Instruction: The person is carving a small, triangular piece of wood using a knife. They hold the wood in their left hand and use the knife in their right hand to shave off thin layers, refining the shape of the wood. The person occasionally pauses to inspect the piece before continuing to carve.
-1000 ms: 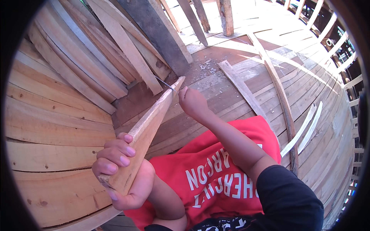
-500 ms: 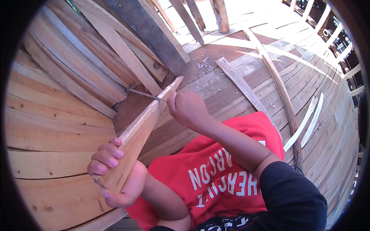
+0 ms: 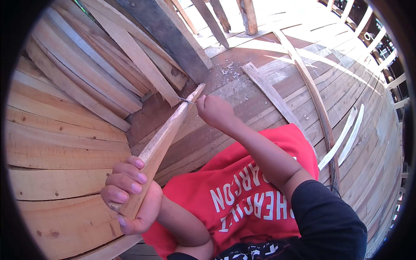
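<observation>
The left hand (image 3: pixel 151 207) is clamped around the thick near end of a long, pale tan, wedge-shaped piece of wood (image 3: pixel 160 149), with the fingers over one side and the thumb along the other. The piece is held up in front of the person, tilted away, its narrow tip beyond the right hand (image 3: pixel 214 111). That hand is closed in a fist on one end of a thin grey metal blade (image 3: pixel 187 101); the gripped part is hidden by the fingers. The blade lies across the wood's upper edge, just short of the tip. The two hands are well apart.

Beneath the forearms, a bright red cloth with white lettering (image 3: pixel 234 171) covers the person's lap. A black sleeve (image 3: pixel 327 212) covers the right upper arm.

On the left stands a wall of light, knotted wooden planks (image 3: pixel 65 151), with long rough boards (image 3: pixel 99 60) leaning beyond it beside a dark, heavy timber beam (image 3: pixel 173 39). Curled wood shavings (image 3: pixel 229 71) are scattered on the brown plank floor (image 3: pixel 368 125) near the beam's foot. To the right lie a flat greyish board (image 3: pixel 268 93), a long curved brown strip (image 3: pixel 310 82) and two slender whitish strips (image 3: pixel 342 135).
</observation>
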`<state>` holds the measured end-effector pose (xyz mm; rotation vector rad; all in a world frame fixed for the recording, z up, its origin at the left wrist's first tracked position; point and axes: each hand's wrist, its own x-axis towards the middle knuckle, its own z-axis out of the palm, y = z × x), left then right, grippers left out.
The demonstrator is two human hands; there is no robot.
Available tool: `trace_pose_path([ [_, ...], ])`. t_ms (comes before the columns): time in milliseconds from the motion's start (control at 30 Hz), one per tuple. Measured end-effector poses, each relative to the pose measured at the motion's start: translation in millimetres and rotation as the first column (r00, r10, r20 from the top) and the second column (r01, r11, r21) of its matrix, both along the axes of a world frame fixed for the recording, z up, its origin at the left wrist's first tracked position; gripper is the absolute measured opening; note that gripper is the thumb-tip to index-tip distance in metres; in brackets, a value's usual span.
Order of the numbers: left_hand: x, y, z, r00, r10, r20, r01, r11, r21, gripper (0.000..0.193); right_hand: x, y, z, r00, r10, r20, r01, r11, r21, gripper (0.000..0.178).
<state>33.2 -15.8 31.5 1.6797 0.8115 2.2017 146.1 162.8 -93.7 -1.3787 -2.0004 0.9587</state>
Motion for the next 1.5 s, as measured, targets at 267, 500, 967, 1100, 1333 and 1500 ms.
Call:
trace_pose_path([
  [267,-4,4,5,0.969,-0.119,-0.217,0.119,0.993,-0.012,0.032,11,21,-34,0.991,-0.105,0.087,0.112,0.991,-0.075,0.05],
  [500,-23,-7,-3,0.972,-0.112,-0.205,0.109,0.994,-0.026,0.031,-7,-27,23,0.996,0.055,-0.065,-0.058,0.997,-0.047,0.051],
  [967,-7,1,0,0.995,0.005,-0.101,0.001,0.999,0.052,0.037,-5,-15,9,1.0,0.015,0.005,-0.015,0.997,-0.08,0.049],
  [1100,0,-3,-4,0.995,0.04,-0.088,-0.038,0.999,0.033,0.036,-9,-30,34,0.995,0.069,-0.066,-0.075,0.993,-0.095,0.048],
  [1333,6,2,-2,0.994,0.112,0.007,-0.112,0.993,0.042,0.037,-14,-22,13,0.995,0.086,-0.051,-0.091,0.989,-0.112,0.046],
  [1500,20,6,4,0.994,0.05,0.094,-0.052,0.998,0.021,0.038,-3,6,-42,0.995,-0.057,-0.083,0.052,0.997,-0.06,0.051],
])
